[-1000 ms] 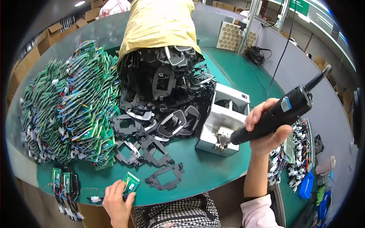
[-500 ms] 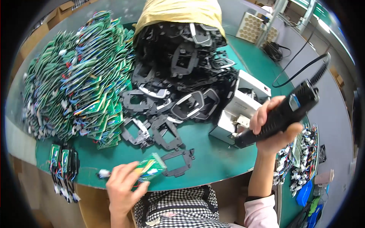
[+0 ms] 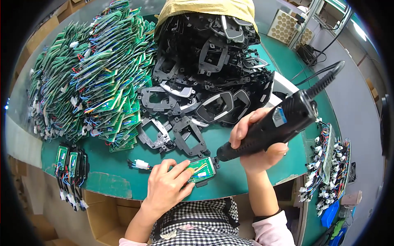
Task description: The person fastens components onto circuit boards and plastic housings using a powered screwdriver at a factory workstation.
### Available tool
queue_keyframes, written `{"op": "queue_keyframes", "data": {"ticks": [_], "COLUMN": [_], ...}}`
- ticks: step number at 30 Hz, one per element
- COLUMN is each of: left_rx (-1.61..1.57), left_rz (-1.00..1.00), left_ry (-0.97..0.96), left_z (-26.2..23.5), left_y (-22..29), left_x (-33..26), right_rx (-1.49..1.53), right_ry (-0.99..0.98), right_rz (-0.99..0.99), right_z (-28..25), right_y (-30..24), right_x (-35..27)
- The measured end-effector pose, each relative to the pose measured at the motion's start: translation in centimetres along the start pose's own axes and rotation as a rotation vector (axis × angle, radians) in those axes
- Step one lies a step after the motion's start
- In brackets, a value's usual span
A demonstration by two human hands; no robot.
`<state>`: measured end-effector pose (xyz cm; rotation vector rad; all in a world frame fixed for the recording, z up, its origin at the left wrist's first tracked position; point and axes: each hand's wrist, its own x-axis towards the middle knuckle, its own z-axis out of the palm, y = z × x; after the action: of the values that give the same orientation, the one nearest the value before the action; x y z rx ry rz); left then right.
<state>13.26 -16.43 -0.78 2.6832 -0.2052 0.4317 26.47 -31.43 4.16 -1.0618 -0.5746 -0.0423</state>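
Note:
My left hand [image 3: 166, 186] presses a small green circuit board [image 3: 201, 170] flat against a black plastic frame at the near edge of the green table [image 3: 119, 180]. The board's wire lead with a white connector [image 3: 141, 164] trails off to the left. My right hand [image 3: 256, 141] grips a black electric screwdriver [image 3: 279, 123], its cable running up to the right. The screwdriver's tip rests at the right edge of the board.
A big heap of green circuit boards [image 3: 90, 78] with coloured wires fills the left. Black plastic frames [image 3: 205, 69] spill from a yellow sack [image 3: 205, 8] at centre. Finished assemblies [image 3: 72, 168] lie at the near left, wired parts [image 3: 328, 164] on the right.
My left hand brought the green board from the table's near left edge to the centre. My right hand lowered the screwdriver from the right down onto the board.

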Motion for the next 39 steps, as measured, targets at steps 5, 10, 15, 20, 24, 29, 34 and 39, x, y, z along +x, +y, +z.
{"op": "queue_keyframes", "data": {"ticks": [5,10,15,20,24,29,34,39], "left_rx": [-0.008,-0.006,-0.003,0.005,-0.103,-0.07,-0.128,-0.124], "left_rz": [0.002,-0.011,-0.03,-0.064,-0.018,-0.026,-0.04,-0.057], "left_ry": [-0.006,-0.018,-0.049,-0.033,0.028,-0.003,0.031,0.048], "left_z": [0.2,0.3,0.2,0.5,1.1,1.7,2.3,2.4], "left_y": [0.0,-0.1,0.0,0.3,0.1,1.1,2.2,2.1], "left_x": [0.1,-0.1,-0.1,-0.3,-0.2,-0.8,-0.5,-0.6], "right_rx": [-0.034,-0.044,-0.056,0.062,-0.025,-0.034,-0.274,-0.261], "right_ry": [0.011,0.021,-0.024,-0.207,-0.123,-0.085,0.073,0.104], "right_rz": [0.038,0.047,0.074,0.162,0.205,0.185,-0.248,-0.121], "right_z": [0.3,0.7,0.7,0.8,1.1,-0.1,-4.9,-5.5], "right_y": [0.6,1.3,1.7,1.6,1.4,-1.3,-7.7,-6.0], "right_x": [-0.2,-0.3,-0.6,-0.5,-0.9,0.4,2.6,2.4]}}
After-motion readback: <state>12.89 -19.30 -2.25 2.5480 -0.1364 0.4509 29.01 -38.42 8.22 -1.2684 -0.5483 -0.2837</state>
